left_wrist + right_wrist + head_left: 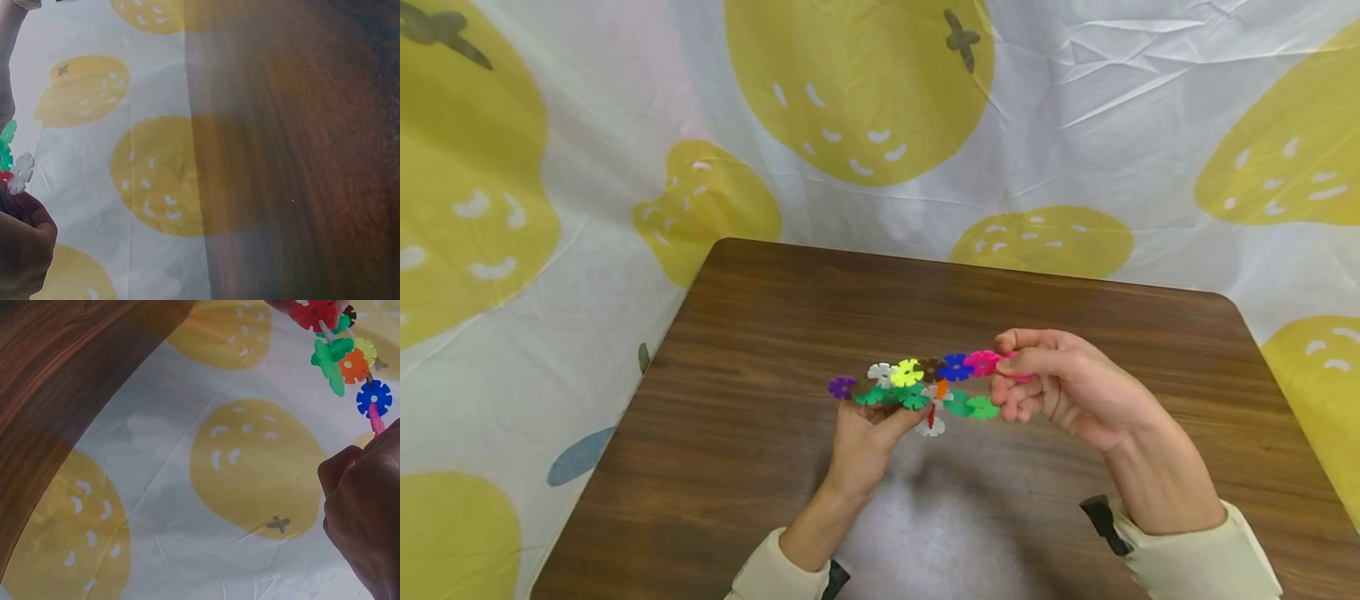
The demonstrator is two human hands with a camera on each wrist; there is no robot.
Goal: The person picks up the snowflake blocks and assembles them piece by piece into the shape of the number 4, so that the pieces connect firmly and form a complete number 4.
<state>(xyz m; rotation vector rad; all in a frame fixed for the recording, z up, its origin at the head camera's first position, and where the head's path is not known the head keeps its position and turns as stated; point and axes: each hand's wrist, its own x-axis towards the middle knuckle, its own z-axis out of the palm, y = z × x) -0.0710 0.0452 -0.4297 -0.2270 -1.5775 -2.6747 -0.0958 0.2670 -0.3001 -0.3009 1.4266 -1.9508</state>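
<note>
- We see a white cloth printed with big yellow fruit shapes (857, 83) filling the whole backdrop and running under and around the table.
- We note a dark wooden table (775, 333) with rounded corners below both hands; its bare grain shows all round them.
- Held in the air above the table is a cluster of interlocked plastic snowflake discs (925, 385), roughly a flat row, spanning the gap between the two hands.
- Our right hand (1060, 387) has fingers curled tight, thumb and forefinger pinching the pink disc (982, 362) at the cluster's right end.
- Our left hand (868, 433) comes up from below; its fingers close on the green discs (895, 397) on the cluster's left underside.
- The purple disc (842, 387) sticks out free at the far left, touching no finger.
- Left wrist view: only a sliver of the cluster, a white disc (22, 172) beside a green one, above curled fingers (25, 240); the grip itself is out of frame. Table grain and cloth fill the rest.
- Right wrist view: the cluster from its end, with a red disc (317, 312), an orange disc (354, 365) and a blue disc (374, 397) that the head view shows less plainly; the knuckles (365, 506) hide the pinch.
</note>
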